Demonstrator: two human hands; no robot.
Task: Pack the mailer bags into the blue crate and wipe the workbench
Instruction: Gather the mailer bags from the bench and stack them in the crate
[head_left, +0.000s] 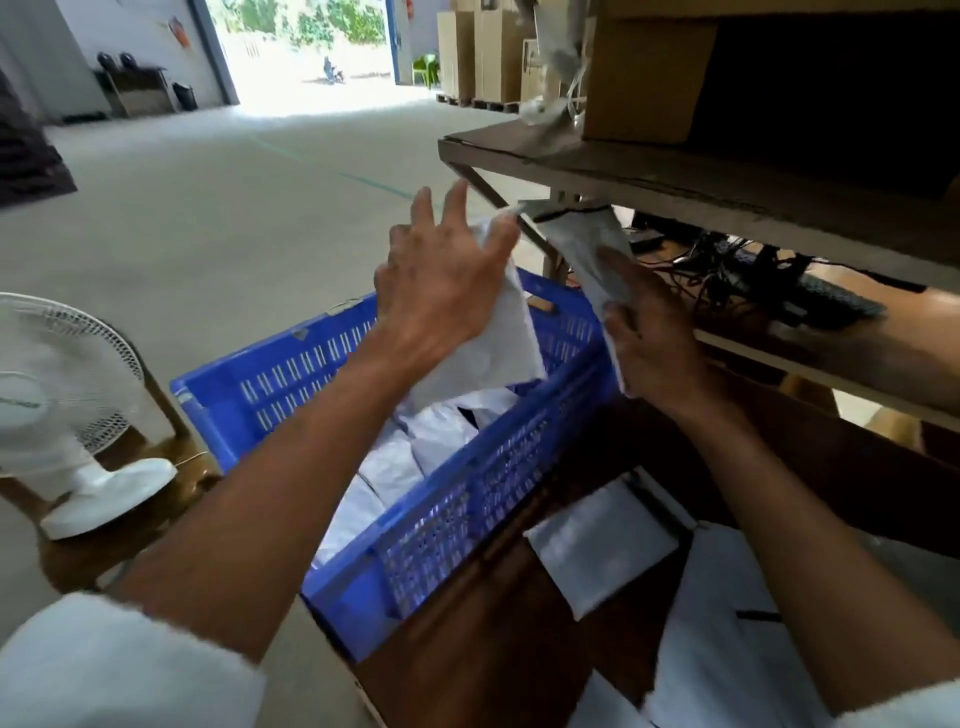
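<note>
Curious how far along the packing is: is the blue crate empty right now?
No, several white mailer bags already lie inside the blue crate, piled along its bottom.

The blue crate (322, 364) at mid-frame is moulded plastic, slotted, with a slight gloss. The white mailer bag (498, 343) above it is thin plastic film, smooth, creased and softly shiny. The grey mailer bag (587, 249) to its right is the same film but duller. The bags in the crate (415, 452) and the bags on the workbench (597, 551) at lower right show the same sheen. The workbench (493, 649) looks like dark, fairly smooth wood. The shelf (675, 176) at upper right is rough, worn wood, bearing a matt cardboard box (644, 78). The fan (78, 395) at left is smooth white plastic. The sleeve (104, 665) at lower left is fluffy white cloth.
</note>
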